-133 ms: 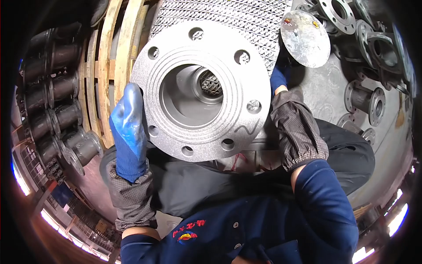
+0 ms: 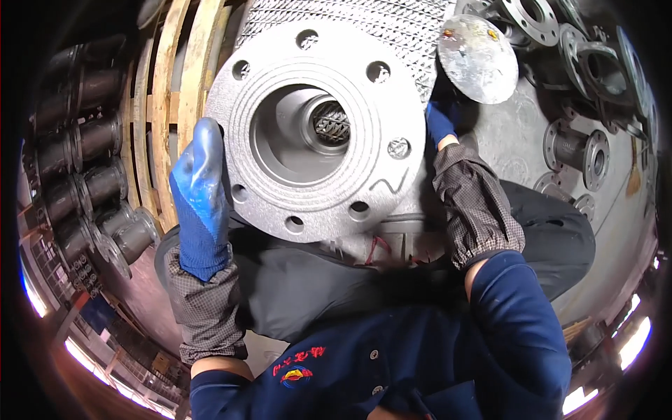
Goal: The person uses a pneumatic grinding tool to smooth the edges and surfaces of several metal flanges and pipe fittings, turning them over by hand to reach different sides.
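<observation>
A large grey metal flanged pipe fitting (image 2: 358, 87) fills the middle of the view. Its round face, ringed with bolt holes, points up at me, and a dark wavy mark shows on its lower right. Through the wide bore I see the mesh surface behind. My left hand (image 2: 201, 185), in a blue coated glove, grips the flange's left rim, thumb side up. My right hand (image 2: 440, 126), also blue-gloved, reaches past the fitting's right side; its fingers are hidden there, so I cannot see what they touch.
Beneath the fitting lies a ridged metal mesh surface (image 2: 280, 15). A round metal plate (image 2: 479, 59) stands at its right. Wooden pallet slats (image 2: 164, 77) lie left, beside stacked dark flanged pipes (image 2: 98, 136). More flanged parts (image 2: 577, 150) sit on the right-hand floor.
The fitting and my left hand have shifted slightly away from me and a little left. The whole view has drifted slightly too. My right hand keeps its place beside the fitting.
</observation>
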Tool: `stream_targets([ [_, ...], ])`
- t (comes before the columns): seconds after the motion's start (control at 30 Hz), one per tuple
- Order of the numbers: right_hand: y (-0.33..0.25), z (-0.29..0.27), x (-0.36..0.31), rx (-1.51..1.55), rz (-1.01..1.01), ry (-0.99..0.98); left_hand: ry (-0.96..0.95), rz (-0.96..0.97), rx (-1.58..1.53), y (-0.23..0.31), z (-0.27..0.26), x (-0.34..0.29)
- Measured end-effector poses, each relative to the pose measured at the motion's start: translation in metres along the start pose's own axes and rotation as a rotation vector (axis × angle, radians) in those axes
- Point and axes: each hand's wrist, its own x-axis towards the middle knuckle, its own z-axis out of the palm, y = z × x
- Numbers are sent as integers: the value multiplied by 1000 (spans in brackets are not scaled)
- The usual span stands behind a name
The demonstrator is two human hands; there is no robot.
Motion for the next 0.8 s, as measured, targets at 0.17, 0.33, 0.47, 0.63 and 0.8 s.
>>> stream_targets([
  [0.17, -117, 64, -101, -986, 25, 182, 85, -250, -109, 10, -5, -14],
  [0.33, -92, 75, -114, -760, -127, 583, 170, -111, -285, 14, 13, -5],
  [0.47, -79, 78, -113, -710, -75, 377, 147, -222, -289, 23, 12, -5],
  [0.63, -80, 83, -180, -457, -41, 218, 112, 140, 66, 5, 2, -3],
  [0.8, -137, 76, -226, 266, 17, 256, 95, -137, -304, -16, 3, 6],
])
